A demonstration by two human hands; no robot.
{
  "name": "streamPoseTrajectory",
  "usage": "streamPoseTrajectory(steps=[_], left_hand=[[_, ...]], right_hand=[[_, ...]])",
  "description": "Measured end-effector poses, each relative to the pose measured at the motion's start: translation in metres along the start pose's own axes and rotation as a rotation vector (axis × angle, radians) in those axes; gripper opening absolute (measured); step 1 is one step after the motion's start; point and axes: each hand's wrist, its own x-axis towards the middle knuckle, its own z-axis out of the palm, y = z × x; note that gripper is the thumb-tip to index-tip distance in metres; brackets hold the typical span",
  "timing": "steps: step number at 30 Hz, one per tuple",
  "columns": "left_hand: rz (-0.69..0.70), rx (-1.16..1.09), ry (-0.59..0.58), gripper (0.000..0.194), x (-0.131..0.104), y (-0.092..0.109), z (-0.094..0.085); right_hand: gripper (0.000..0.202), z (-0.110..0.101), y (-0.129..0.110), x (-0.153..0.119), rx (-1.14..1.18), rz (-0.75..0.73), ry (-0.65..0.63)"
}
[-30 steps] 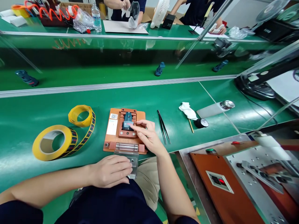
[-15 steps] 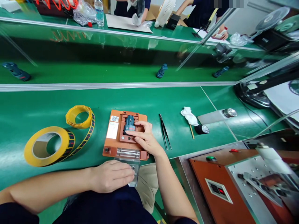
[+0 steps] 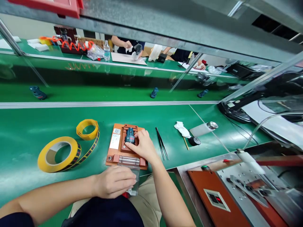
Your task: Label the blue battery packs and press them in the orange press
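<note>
An orange-brown fixture [image 3: 110, 154] lies on the green table near its front edge. In its recess sits a blue tool housing [image 3: 130, 136]. My right hand [image 3: 143, 145] has its thumb and fingers closed on the housing from the right. Over the clear hinged cover [image 3: 135, 179], which hangs folded toward my body, rests my left hand [image 3: 115, 182]; its fingers are pressed together and whatever lies under the palm is hidden. Black tweezers [image 3: 162, 143] lie right of the fixture. Left of it are a large yellow label roll [image 3: 43, 158] and a smaller yellow coil [image 3: 81, 131].
A silver bottle [image 3: 200, 129], a round black-rimmed item [image 3: 194, 141] and a white cloth [image 3: 182, 129] lie right. An orange machine [image 3: 213, 205] stands front right. Blue housings [image 3: 154, 92] rest behind the metal rail. Two people work beyond the partition.
The view has tilted upward, showing more of the overhead shelf. My right hand stays at the housing. My left hand's fingers are now more curled at the clear cover.
</note>
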Motion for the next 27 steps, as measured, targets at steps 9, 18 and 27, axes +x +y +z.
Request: streamPoseTrajectory(steps=[9, 18, 27], left_hand=[[-0.922, -0.648, 0.503, 0.045, 0.097, -0.048, -0.050], [-0.831, -0.920, 0.549, 0.034, 0.131, -0.032, -0.025], [-0.826, -0.871, 0.541, 0.032, 0.130, -0.037, -0.018]], right_hand=[[0.050, -0.047, -0.045, -0.029, 0.301, -0.084, 0.110], [0.034, -0.046, -0.046, -0.050, 1.190, 0.255, 0.095], [0.044, -0.039, -0.060, -0.041, 1.536, 0.428, 0.110]])
